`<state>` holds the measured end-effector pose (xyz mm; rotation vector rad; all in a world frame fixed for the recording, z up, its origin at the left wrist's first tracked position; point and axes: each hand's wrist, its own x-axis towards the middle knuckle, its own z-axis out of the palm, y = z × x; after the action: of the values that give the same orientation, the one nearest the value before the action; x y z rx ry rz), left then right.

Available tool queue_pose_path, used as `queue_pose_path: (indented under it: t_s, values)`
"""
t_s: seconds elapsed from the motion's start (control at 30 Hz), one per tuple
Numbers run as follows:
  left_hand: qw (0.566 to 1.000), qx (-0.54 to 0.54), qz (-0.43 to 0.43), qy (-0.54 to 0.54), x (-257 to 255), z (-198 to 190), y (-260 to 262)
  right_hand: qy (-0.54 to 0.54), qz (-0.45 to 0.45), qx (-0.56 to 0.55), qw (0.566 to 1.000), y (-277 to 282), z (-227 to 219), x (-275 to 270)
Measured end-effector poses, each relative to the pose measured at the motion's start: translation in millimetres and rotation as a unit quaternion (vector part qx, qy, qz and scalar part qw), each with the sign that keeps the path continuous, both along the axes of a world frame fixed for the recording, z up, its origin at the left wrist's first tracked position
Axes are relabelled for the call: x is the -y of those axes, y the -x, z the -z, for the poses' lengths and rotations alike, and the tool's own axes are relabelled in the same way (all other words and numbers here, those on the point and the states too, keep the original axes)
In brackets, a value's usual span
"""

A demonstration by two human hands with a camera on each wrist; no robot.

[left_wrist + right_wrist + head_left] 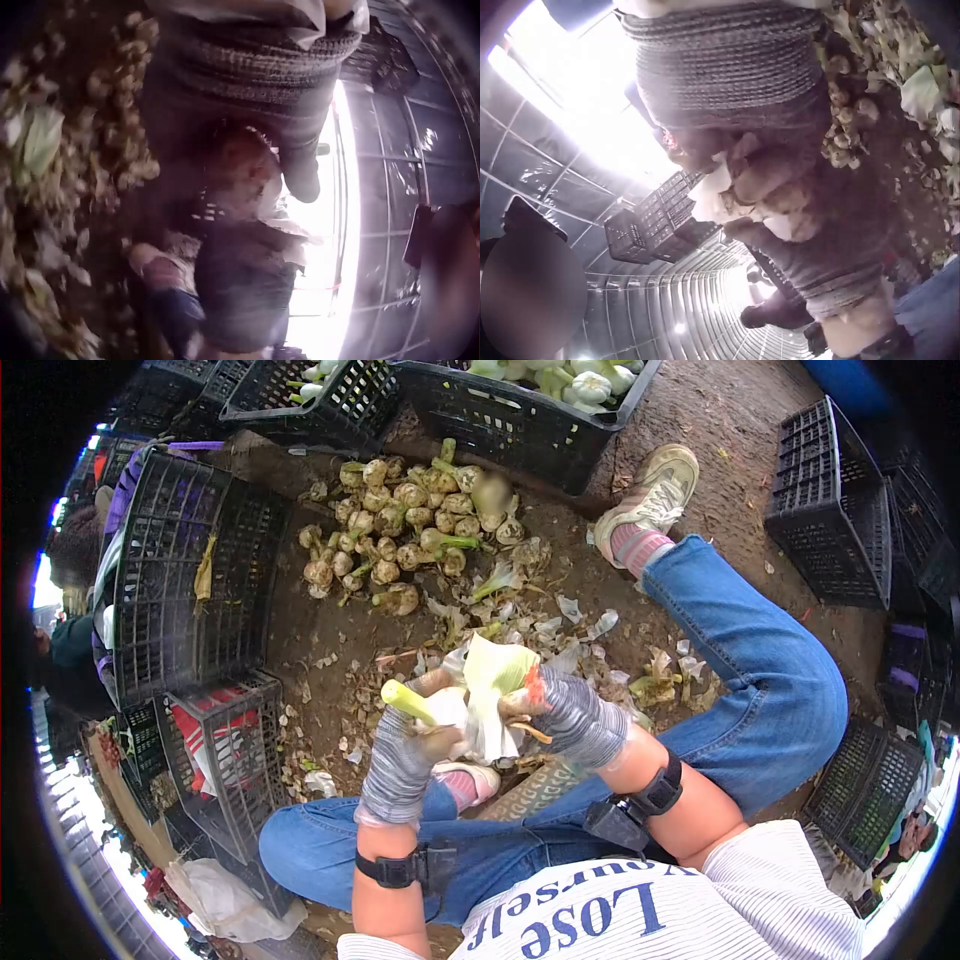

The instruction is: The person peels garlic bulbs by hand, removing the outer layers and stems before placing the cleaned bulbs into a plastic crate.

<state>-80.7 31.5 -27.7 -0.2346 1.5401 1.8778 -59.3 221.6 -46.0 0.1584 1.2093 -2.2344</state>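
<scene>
In the head view my left hand (397, 750), in a grey knitted glove with bare fingertips, grips a white garlic bulb (450, 708). The bulb's thick green stem (405, 700) points up and to the left. Close beside it, my right hand (572, 715), gloved the same way, pinches a broad pale outer skin (495, 672) that hangs in front of the bulb. Both hands meet above the ground between the bent legs. The wrist views are dim and blurred; the right one shows gloved fingers (769, 176) around pale skin pieces.
A pile of soil-stained garlic bulbs (400, 515) lies ahead, with scattered peelings (510, 605) nearer. Behind it stand black crates (500, 420) holding cleaned white bulbs (590, 388). Another crate (185, 580) stands at left, and stacked crates (830, 510) at right.
</scene>
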Motion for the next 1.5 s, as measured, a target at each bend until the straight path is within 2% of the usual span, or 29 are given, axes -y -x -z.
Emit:
queue_pose_path:
  t_s: [0.03, 0.07, 0.17, 0.2, 0.23, 0.3, 0.33, 0.37, 0.43, 0.47, 0.5, 0.57, 0.6, 0.63, 0.7, 0.73, 0.77, 0.8, 0.87, 0.9, 1.0, 1.1, 1.13, 1.27, 1.37, 1.4, 1.43, 1.47, 1.5]
  values:
    - [0.997, -0.041, -0.053, 0.047, -11.4, -14.1, -1.2, 0.02, -0.001, 0.012, 1.0, 0.7, -2.9, -1.0]
    - [0.987, -0.081, -0.106, 0.095, -17.8, -26.7, -0.9, -0.037, 0.003, -0.043, 0.998, 0.9, -7.3, -3.8]
    - [0.982, 0.002, -0.108, 0.155, -18.0, -46.2, 9.3, -0.008, 0.047, 0.005, 0.999, 2.8, 0.6, -7.8]
    - [0.98, -0.082, -0.104, 0.152, -11.7, -41.1, 9.2, 0.073, 0.112, 0.103, 0.986, 5.4, -20.2, -7.9]
    - [0.98, -0.081, -0.104, 0.151, -4.6, -39.6, 9.4, 0.072, 0.111, 0.104, 0.986, 6.5, -20.0, -9.4]
    - [0.957, -0.248, -0.051, 0.139, 5.1, -40.4, 10.4, 0.251, 0.264, 0.171, 0.916, 10.4, -19.0, -14.8]
    - [0.971, -0.211, -0.057, 0.102, 5.5, -46.2, 10.5, 0.294, 0.279, 0.13, 0.905, 9.8, -17.7, -18.1]
    - [0.97, -0.211, -0.058, 0.103, 4.4, -48.2, 10.6, 0.295, 0.278, 0.13, 0.905, 9.6, -15.3, -15.9]
    - [0.972, -0.211, -0.092, 0.049, 0.4, -49.5, 9.6, 0.122, 0.365, 0.049, 0.922, 7.8, -8.1, -9.1]
    - [0.97, -0.203, -0.104, 0.08, -1.5, -48.8, 9.2, 0.07, 0.396, 0.006, 0.916, 12.1, -4.4, -5.3]
    - [0.971, -0.201, -0.102, 0.079, -0.3, -48.0, 7.9, 0.115, 0.432, -0.014, 0.894, 25.5, -29.0, -12.6]
    - [0.977, -0.184, -0.099, 0.031, 5.3, -46.7, 4.2, 0.024, 0.397, 0.031, 0.917, 25.7, -5.6, -43.9]
    - [0.982, -0.124, -0.134, 0.051, 6.0, -48.5, 1.3, -0.042, 0.352, 0.004, 0.935, 25.6, -8.7, -36.4]
    - [0.982, -0.125, -0.137, 0.05, 3.9, -49.1, 1.2, -0.238, 0.264, -0.135, 0.925, 29.4, -4.9, -22.3]
    - [0.967, -0.156, -0.158, 0.124, -2.2, -51.9, 0.7, -0.337, 0.179, -0.194, 0.904, 8.4, -23.2, -1.9]
    - [0.964, -0.175, -0.129, 0.153, -6.1, -58.1, 1.5, -0.335, 0.177, -0.193, 0.905, 7.6, -28.2, -1.0]
    - [0.964, -0.173, -0.128, 0.154, -5.8, -57.5, -0.1, -0.369, 0.109, -0.242, 0.891, 6.9, -32.3, -0.9]
    - [0.946, -0.248, -0.07, 0.194, -6.1, -56.1, -1.0, -0.402, 0.04, -0.29, 0.867, 6.6, -34.2, -1.8]
    - [0.891, -0.373, 0.019, 0.257, -12.9, -58.0, -1.4, -0.425, 0.018, -0.285, 0.859, 7.8, -30.5, -0.1]
    - [0.892, -0.373, 0.02, 0.256, -15.8, -60.4, -1.0, -0.443, -0.005, -0.278, 0.852, 8.1, -29.1, 1.7]
    - [0.788, -0.473, 0.139, 0.37, -25.2, -70.0, 1.8, -0.459, -0.053, -0.259, 0.848, 5.9, -32.6, 2.2]
    - [0.81, -0.433, 0.164, 0.361, -25.0, -64.7, -1.4, -0.483, -0.091, -0.281, 0.824, 6.0, -27.8, 2.7]
    - [0.779, -0.469, 0.181, 0.374, -28.2, -68.5, -0.4, -0.505, -0.115, -0.299, 0.801, 5.5, -25.8, 2.4]
    - [0.811, -0.437, 0.171, 0.349, -25.5, -58.0, -3.9, -0.563, -0.118, -0.302, 0.76, 5.3, -32.1, 9.3]
    - [0.834, -0.432, 0.123, 0.321, -17.0, -63.1, -2.7, -0.544, -0.154, -0.232, 0.792, 12.4, -24.8, 1.9]
    - [0.914, -0.334, 0.081, 0.214, -6.9, -59.7, -3.2, -0.483, -0.081, -0.245, 0.836, 9.3, -7.4, -0.7]
    - [0.968, -0.227, 0.036, 0.102, 1.7, -56.2, -2.2, -0.418, -0.007, -0.257, 0.871, 10.6, -2.5, -4.2]
    - [0.968, -0.23, 0.019, 0.101, 7.2, -52.7, -0.5, -0.379, -0.077, -0.245, 0.889, 11.3, -2.3, -9.9]
    - [0.967, -0.231, 0.018, 0.101, 9.0, -48.9, -3.3, -0.378, -0.078, -0.246, 0.889, 9.3, -3.1, -8.1]
